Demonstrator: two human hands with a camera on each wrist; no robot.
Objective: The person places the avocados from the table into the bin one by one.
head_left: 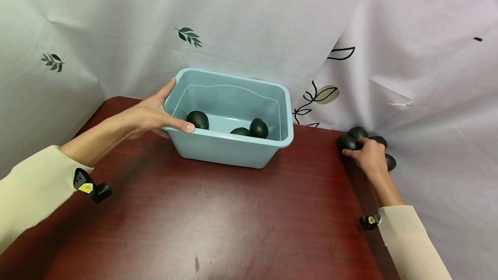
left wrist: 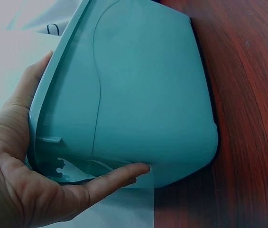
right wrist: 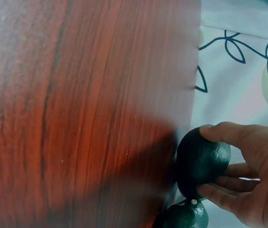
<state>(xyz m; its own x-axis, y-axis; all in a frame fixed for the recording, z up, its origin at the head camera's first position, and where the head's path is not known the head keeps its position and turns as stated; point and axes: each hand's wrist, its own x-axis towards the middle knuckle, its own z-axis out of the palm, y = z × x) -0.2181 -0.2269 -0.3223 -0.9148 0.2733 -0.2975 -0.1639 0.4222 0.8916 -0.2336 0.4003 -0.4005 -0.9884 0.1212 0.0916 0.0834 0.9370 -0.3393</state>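
Observation:
My left hand grips the left end of a light blue plastic bin, thumb on the front rim and a finger up at the far left corner. In the left wrist view the hand wraps the bin's rim beside its outer wall. Inside the bin lie dark green avocados: one at left and two at right, including an upright one. My right hand pinches an avocado between thumb and fingers at the table's right edge. Another avocado sits right against it.
More avocados, one behind and one nearer me, lie around the right hand against the white patterned cloth. The reddish-brown table stretches in front of the bin. Cloth also hangs behind and at left.

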